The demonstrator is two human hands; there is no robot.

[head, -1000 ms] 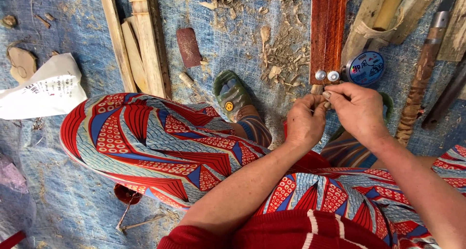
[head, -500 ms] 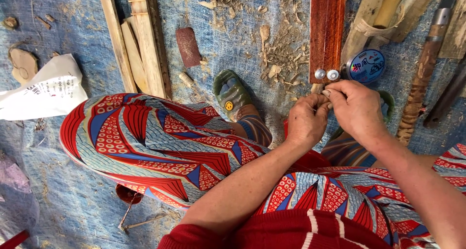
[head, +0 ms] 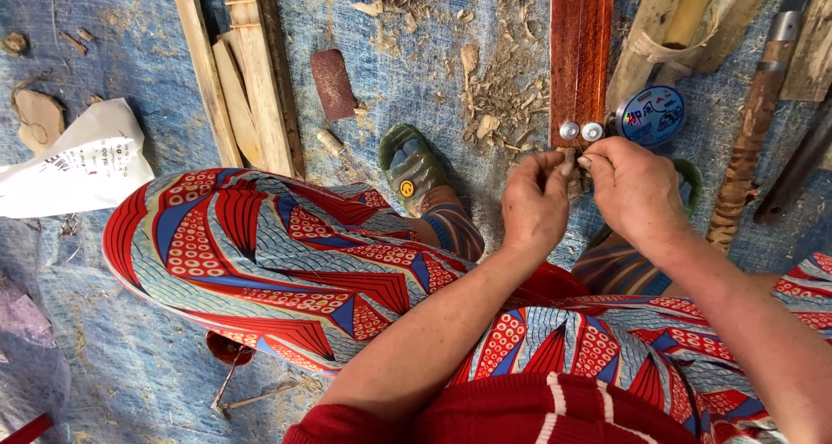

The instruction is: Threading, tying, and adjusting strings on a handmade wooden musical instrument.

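While both hands pinched something tiny (unclear what), left hand (head: 535,203) and right hand (head: 633,187) met just below the red wooden strip (head: 580,50); line spool (head: 652,115) beside.

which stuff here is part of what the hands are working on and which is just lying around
In hand:
left hand
right hand
red wooden board with two metal studs

Lying about:
blue line spool
sandpaper piece
pale wood slats
wood shavings
white paper

skirt (head: 286,262) red-blue patterned | plank (head: 579,54) red-brown | spool (head: 652,115) blue | tarp (head: 130,357) blue
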